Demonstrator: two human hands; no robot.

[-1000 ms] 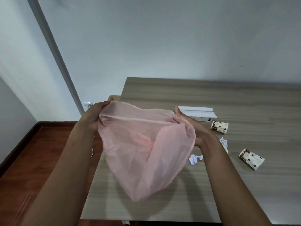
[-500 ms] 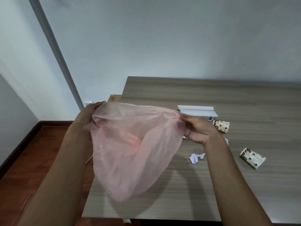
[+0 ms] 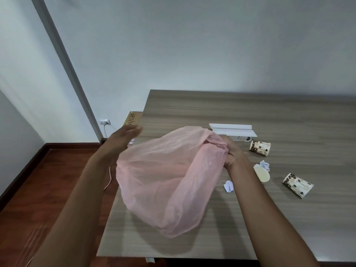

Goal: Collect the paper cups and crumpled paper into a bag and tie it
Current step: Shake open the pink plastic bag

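Note:
A thin pink plastic bag (image 3: pixel 163 182) hangs over the left part of the wooden table (image 3: pixel 250 108). My right hand (image 3: pixel 230 152) grips its bunched rim at the right. My left hand (image 3: pixel 126 138) is blurred, its fingers straight, just left of the bag and apart from its rim. Three paper cups lie on their sides to the right: a patterned cup (image 3: pixel 260 148), a second patterned cup (image 3: pixel 297 185), and a third cup (image 3: pixel 262 174) showing its open mouth. One crumpled paper (image 3: pixel 265 165) lies by that cup; another paper ball (image 3: pixel 228 186) lies near my right forearm.
A flat white box (image 3: pixel 231 127) with a white power strip (image 3: pixel 241 138) under it sits behind my right hand. A cardboard box (image 3: pixel 133 118) stands off the table's left edge. A wall socket (image 3: pixel 105 121) with a cable is over the red-brown floor (image 3: pixel 38 189).
My left hand has let go of the bag's rim and now hovers with straight fingers. The right hand has gathered the rim into its grip, and the bag's mouth has collapsed toward the right.

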